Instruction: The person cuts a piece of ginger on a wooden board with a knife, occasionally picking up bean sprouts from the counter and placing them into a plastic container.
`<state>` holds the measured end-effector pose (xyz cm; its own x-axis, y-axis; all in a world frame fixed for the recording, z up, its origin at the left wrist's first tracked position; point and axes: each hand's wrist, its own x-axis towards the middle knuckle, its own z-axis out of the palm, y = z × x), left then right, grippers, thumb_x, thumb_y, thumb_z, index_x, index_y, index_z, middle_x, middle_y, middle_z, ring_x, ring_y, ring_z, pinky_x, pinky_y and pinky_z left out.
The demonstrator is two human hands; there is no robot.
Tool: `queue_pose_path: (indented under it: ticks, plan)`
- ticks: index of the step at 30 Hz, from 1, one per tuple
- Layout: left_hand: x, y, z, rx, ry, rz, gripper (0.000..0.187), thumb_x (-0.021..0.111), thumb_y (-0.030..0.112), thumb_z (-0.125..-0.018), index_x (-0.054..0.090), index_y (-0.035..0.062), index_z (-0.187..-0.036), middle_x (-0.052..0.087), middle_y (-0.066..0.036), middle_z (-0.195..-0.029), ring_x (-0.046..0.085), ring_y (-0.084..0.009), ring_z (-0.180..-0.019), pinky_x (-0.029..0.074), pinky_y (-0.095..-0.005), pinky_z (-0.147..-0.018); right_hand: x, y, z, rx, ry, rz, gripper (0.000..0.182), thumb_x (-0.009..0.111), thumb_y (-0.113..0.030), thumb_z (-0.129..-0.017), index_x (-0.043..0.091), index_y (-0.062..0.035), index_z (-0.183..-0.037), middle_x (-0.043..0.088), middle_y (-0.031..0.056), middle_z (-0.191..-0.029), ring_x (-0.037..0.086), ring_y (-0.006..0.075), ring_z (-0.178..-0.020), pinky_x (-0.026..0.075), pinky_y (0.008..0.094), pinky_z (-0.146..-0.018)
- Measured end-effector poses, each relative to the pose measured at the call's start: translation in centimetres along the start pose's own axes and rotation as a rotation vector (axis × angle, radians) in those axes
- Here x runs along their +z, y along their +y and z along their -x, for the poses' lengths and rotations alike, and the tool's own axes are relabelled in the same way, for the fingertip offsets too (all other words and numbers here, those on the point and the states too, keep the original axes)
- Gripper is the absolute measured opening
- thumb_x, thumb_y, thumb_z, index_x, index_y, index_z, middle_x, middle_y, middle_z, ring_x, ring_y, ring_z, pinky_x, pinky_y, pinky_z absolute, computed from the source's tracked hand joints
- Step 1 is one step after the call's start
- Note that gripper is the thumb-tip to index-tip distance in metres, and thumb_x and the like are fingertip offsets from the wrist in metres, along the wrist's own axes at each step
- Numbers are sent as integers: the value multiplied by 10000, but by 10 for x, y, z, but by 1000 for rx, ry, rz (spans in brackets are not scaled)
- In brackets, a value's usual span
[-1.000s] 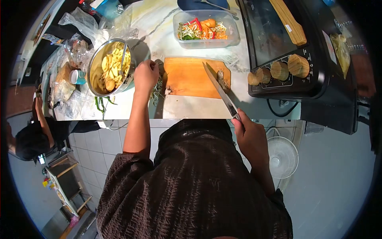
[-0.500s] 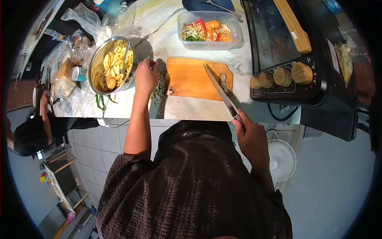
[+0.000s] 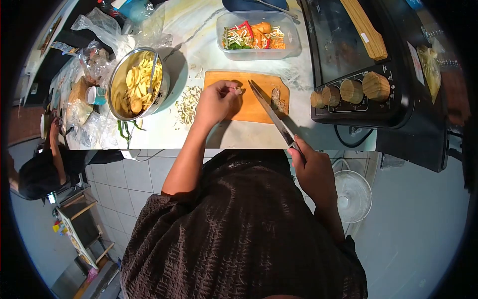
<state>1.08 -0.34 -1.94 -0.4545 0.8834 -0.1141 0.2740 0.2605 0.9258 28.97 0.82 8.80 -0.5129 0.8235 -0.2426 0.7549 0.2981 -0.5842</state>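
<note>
My left hand is over the left half of the wooden cutting board, its fingertips pinching a small pale bean sprout. In my right hand is the handle of a long kitchen knife. The blade slants up and left across the board, tip near the far edge. To the right of the blade lies a brownish clump of scraps. A loose pile of bean sprouts rests on the counter just left of the board, beside my left wrist.
Left stands a metal bowl of cut yellow pieces with a spoon. Behind the board is a clear plastic container of mixed vegetables. A black oven borders the right; plastic bags crowd the left, where another person is.
My left hand has moved right, from above the bean sprouts to over the cutting board, a small piece now in its fingertips. The right hand and knife have hardly moved.
</note>
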Motion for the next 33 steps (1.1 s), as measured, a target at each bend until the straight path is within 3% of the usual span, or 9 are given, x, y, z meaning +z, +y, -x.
queue_pose_path:
  ticks: [1, 7, 11, 13, 25, 28, 30, 33]
  plan:
    - [3, 0, 0, -3, -1, -98, 207, 735, 158, -891, 729, -1, -1024, 735, -127, -827, 704, -200, -741, 542, -318, -707, 0, 1, 1, 4, 3, 0, 351, 656, -220, -956, 655, -5, -1233, 663, 210, -730, 662, 354, -607, 483, 414, -563]
    - [11, -1, 0, -4, -11, -288, 239, 757, 212, -874, 747, 33, -1033, 746, -157, -878, 735, -267, -793, 555, -346, -724, 1, 6, 5, -14, 3, -29, 354, 653, -224, -955, 655, -4, -1231, 670, 241, -780, 672, 383, -670, 495, 415, -601]
    - [10, 6, 3, -2, -1, -265, 227, 750, 203, -876, 756, 34, -1028, 744, -166, -887, 735, -276, -790, 557, -340, -725, 0, 3, 6, -1, -45, -12, 353, 650, -238, -957, 663, 2, -1216, 673, 253, -802, 677, 403, -720, 506, 423, -633]
    - [9, 11, 5, -16, 6, -323, 263, 752, 220, -887, 758, 26, -1064, 759, -149, -908, 743, -212, -809, 556, -301, -742, -1, 2, 6, -4, -53, -12, 353, 650, -244, -958, 665, 2, -1211, 675, 255, -808, 678, 409, -731, 508, 426, -639]
    - [9, 11, 7, 10, 28, -374, 272, 759, 230, -875, 759, 31, -1061, 753, -163, -925, 740, -241, -790, 557, -316, -741, -2, -1, 3, -10, -96, 105, 361, 634, -271, -969, 666, -6, -1213, 665, 268, -798, 665, 435, -749, 512, 469, -647]
    - [10, 10, 6, 9, 34, -367, 270, 763, 227, -870, 759, 28, -1053, 753, -160, -937, 739, -245, -790, 556, -320, -744, -2, -5, 3, -24, -78, 169, 354, 630, -271, -971, 671, -13, -1210, 667, 262, -783, 669, 432, -741, 517, 480, -653]
    - [10, 12, 7, -1, 27, -370, 267, 761, 231, -874, 757, 22, -1040, 753, -161, -929, 739, -249, -792, 555, -320, -739, -4, -10, 1, -65, -77, 285, 392, 591, -326, -987, 646, -40, -1249, 681, 199, -754, 688, 398, -695, 560, 463, -645]
    - [6, 22, 11, -13, 14, -384, 240, 755, 219, -881, 746, 12, -1003, 753, -155, -898, 735, -239, -782, 550, -317, -725, 0, -11, 0, -107, -66, 271, 407, 596, -321, -986, 634, -12, -1248, 666, 204, -712, 689, 389, -671, 566, 459, -625]
